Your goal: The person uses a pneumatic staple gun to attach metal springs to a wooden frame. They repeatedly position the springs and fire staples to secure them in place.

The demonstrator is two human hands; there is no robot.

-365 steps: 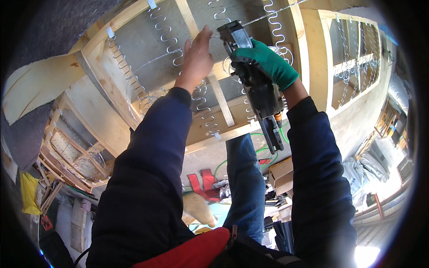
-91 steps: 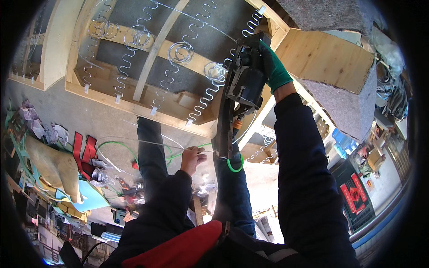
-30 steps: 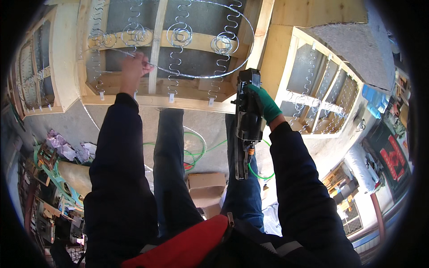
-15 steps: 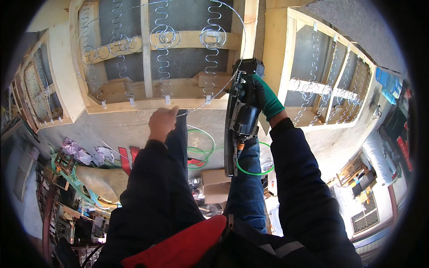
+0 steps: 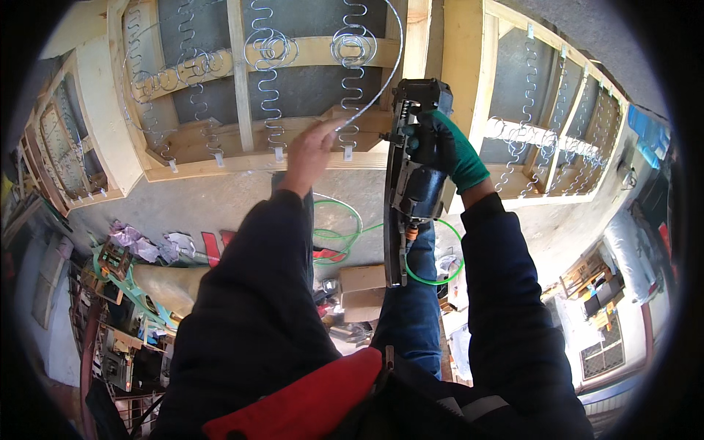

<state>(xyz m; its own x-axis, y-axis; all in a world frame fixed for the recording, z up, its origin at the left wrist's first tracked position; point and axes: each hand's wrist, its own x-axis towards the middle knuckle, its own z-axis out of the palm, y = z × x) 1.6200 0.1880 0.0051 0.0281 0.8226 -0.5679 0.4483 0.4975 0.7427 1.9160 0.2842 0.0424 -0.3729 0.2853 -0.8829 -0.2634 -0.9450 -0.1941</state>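
My bare left hand (image 5: 308, 155), a little blurred, pinches a thin silvery wire (image 5: 394, 70) above the near rail of a wooden seat frame (image 5: 249, 168). From my fingers the wire bows up and away in a wide arc. My right hand (image 5: 455, 152), in a green and black glove, is closed round the handle of a black air-powered nail gun (image 5: 418, 192). The gun hangs upright just right of the frame's near corner, its long magazine pointing down toward my leg. Zigzag springs (image 5: 272, 110) run across the frame, with coiled wire loops over its middle slat.
A second sprung frame (image 5: 561, 198) stands at the right, another (image 5: 132, 158) at the left. A green air hose (image 5: 438, 282) loops below the gun. Near my legs lie a cardboard box (image 5: 363, 282) and clutter. Purple and white scraps (image 5: 143, 246) lie on the left.
My left hand has moved up and to the right with the wire, from below the near rail to above it. The nail gun stays in my right hand, slightly further right in view.
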